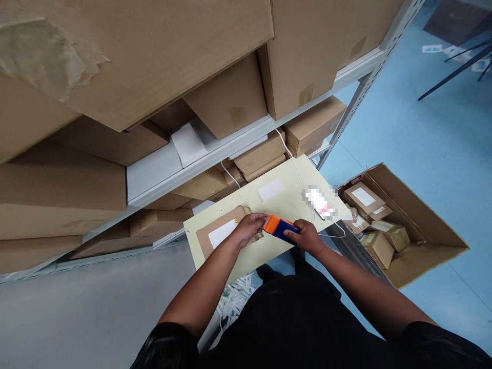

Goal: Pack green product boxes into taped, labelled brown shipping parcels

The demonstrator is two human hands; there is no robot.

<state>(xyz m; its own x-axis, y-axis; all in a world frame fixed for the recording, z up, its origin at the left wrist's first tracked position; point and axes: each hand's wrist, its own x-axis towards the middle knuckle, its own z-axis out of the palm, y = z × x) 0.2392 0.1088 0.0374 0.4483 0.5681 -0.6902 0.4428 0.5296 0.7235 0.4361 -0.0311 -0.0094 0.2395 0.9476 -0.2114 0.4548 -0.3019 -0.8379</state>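
Note:
My right hand (307,236) is wrapped around the dark blue end of a block-shaped orange-and-blue object (282,230), whose exact kind I cannot make out. At its orange end, the fingers of my left hand (249,229) are pinched together against the edge. Both hands are above a pale yellow board (295,177). Partly under my left hand and forearm lies a flat brown cardboard package (206,238) with a white label (223,234). A white slip (270,189) rests farther back on the board, and a phone-like item, blurred out (320,202), lies at its right.
Metal shelving (215,154) with large cardboard boxes (230,95) rises just beyond the board. To the right stands an open carton (434,243) containing several small parcels (363,197). White cable (285,141) runs across the board. Paper scraps (236,300) fill a spot below, near my feet.

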